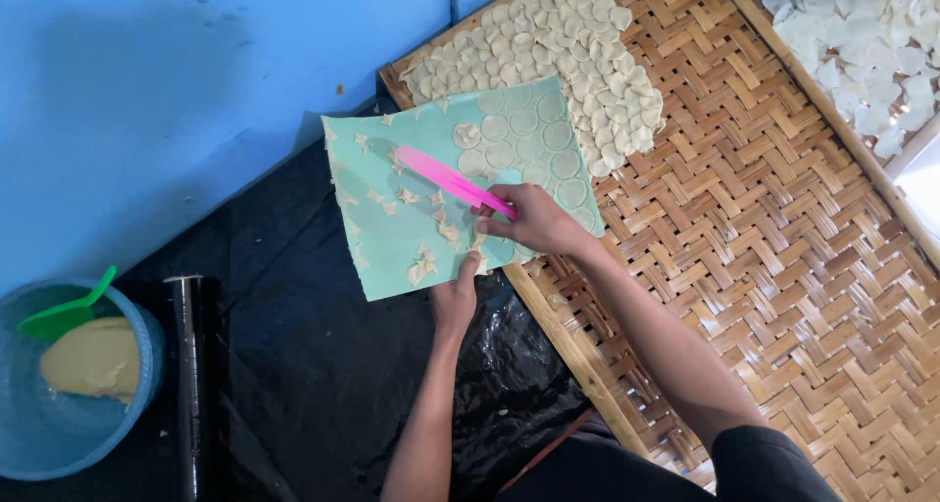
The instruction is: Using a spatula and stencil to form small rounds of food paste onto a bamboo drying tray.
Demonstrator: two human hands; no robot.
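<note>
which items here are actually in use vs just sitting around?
In use:
- right hand holding pink scraper
- left hand gripping the teal sheet
- dough discs and scraps on that sheet
- woven tray with laid-out discs

Lying about:
- blue bucket with dough lump and green scoop
- black roll
- second tray of white pieces

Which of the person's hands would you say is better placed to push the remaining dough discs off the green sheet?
Probably the right hand: it grips the pink scraper, whose blade lies beside the dough discs, while the left hand holds the green sheet.
</note>
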